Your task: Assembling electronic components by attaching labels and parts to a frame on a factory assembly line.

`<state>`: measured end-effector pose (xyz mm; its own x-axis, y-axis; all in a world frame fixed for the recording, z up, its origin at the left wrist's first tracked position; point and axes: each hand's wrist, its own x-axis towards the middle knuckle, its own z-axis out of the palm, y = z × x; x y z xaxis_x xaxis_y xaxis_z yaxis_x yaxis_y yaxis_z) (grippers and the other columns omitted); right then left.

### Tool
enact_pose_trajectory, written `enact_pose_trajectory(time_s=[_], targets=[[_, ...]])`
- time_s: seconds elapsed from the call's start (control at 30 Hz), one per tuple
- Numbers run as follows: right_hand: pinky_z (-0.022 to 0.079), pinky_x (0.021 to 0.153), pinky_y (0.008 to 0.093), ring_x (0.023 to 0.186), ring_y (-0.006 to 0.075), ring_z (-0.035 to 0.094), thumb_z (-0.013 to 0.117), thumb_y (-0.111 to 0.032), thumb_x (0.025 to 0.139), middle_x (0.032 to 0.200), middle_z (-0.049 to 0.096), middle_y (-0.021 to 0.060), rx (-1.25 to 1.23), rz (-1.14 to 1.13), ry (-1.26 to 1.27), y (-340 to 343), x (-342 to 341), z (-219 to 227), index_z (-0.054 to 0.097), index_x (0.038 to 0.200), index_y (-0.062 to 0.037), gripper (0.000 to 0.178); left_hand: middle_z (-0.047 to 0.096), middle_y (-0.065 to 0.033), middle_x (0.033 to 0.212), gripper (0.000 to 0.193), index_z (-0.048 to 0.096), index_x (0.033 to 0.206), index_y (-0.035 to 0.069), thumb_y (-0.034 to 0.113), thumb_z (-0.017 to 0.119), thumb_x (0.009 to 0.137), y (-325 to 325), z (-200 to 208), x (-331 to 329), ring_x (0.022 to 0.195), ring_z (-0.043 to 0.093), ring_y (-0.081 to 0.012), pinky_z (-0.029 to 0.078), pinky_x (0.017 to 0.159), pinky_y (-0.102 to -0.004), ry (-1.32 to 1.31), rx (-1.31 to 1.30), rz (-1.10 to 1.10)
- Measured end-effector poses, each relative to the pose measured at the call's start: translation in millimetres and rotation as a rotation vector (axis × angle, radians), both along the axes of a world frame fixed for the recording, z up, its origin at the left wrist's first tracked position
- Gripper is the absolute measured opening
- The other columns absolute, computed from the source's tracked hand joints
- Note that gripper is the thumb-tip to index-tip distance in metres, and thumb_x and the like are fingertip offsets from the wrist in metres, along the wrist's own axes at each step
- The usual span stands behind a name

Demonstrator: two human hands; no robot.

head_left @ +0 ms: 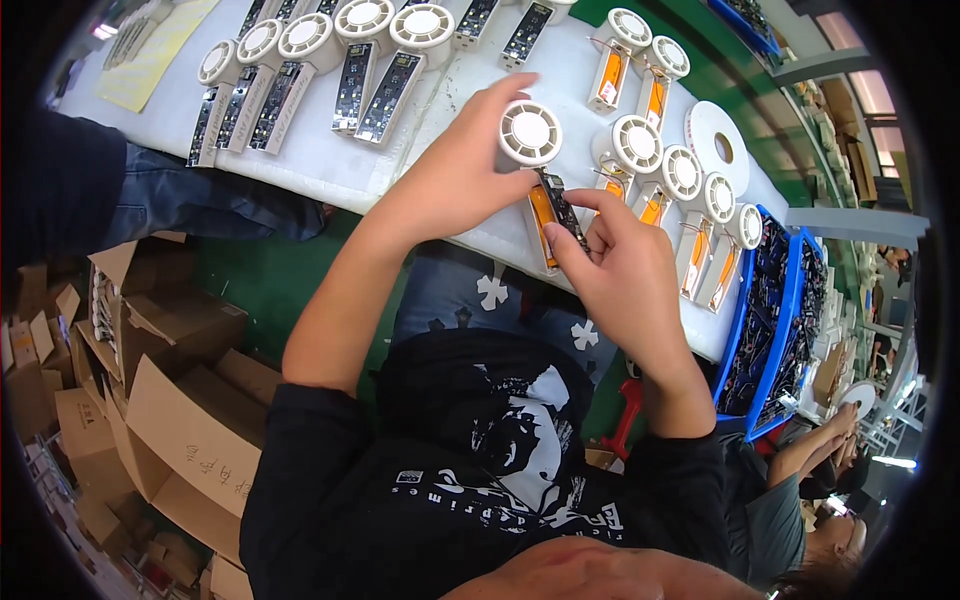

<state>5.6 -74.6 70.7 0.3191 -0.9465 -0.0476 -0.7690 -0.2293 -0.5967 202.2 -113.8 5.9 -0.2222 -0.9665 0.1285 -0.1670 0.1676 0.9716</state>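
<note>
A white handheld fan (530, 133) with a round vented head lies in front of me, its handle toward my body. My left hand (475, 160) curls around the head, with the thumb pressed where head and handle meet. In the opened handle shows an orange battery (541, 215). My right hand (622, 245) pinches a narrow black circuit board (561, 205) between thumb and index finger, tilted along the handle's right side. Whether the board touches the handle's inside I cannot tell. Several more fans (637, 145) with orange batteries lie to the right.
Fans with black boards fitted (392, 95) stand in a row at the left of the white table (350, 180). Blue bins (785, 340) of dark boards sit at the right edge, near a white reel (716, 150). Cardboard boxes (190, 430) crowd the floor at left. Another person's leg (200, 195) is close by.
</note>
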Motion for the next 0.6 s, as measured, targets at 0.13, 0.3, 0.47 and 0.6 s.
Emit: enact_pose_trajectory(time_s=[0.13,0.3,0.47,0.6], targets=[[0.042,0.052,0.0365,0.047,0.0217,0.051,0.077,-0.017,0.086,0.053,0.048,0.0069,-0.28,0.121,0.008,2,0,-23,0.066,0.113,-0.0023,0.033,0.042,-0.0165,0.152,0.085,0.025,0.157,0.006,0.0,0.069,0.085,15,-14,1,0.143,0.038,-0.023,0.033,0.117,-0.0378,0.099,-0.035,0.022],[0.045,0.053,0.0379,0.052,0.0264,0.057,0.08,-0.021,0.082,0.059,0.055,0.0084,-0.338,0.251,0.072,-8,-6,-28,0.066,0.12,-0.0065,0.043,0.038,-0.0173,0.156,0.088,0.022,0.158,0.004,0.002,0.072,0.086,15,-7,-4,0.145,0.036,-0.0249,0.03,0.118,-0.0379,0.027,-0.07,0.019],[0.048,0.059,0.0395,0.062,0.028,0.061,0.085,-0.028,0.075,0.068,0.06,0.0087,-0.211,0.391,0.202,-10,-21,-2,0.065,0.125,-0.0089,0.057,0.04,-0.0242,0.153,0.09,0.021,0.156,0.001,0.011,0.076,0.086,13,-9,-1,0.143,0.04,-0.0319,0.034,0.116,-0.0396,-0.079,-0.084,-0.001],[0.049,0.065,0.0397,0.073,0.0275,0.062,0.086,-0.032,0.07,0.078,0.061,0.0077,-0.24,0.478,0.247,-23,-20,5,0.066,0.125,-0.0091,0.063,0.036,-0.0172,0.157,0.092,0.018,0.159,0.006,0.006,0.074,0.087,9,-4,2,0.145,0.035,-0.0247,0.03,0.118,-0.0374,-0.085,-0.024,-0.06]])
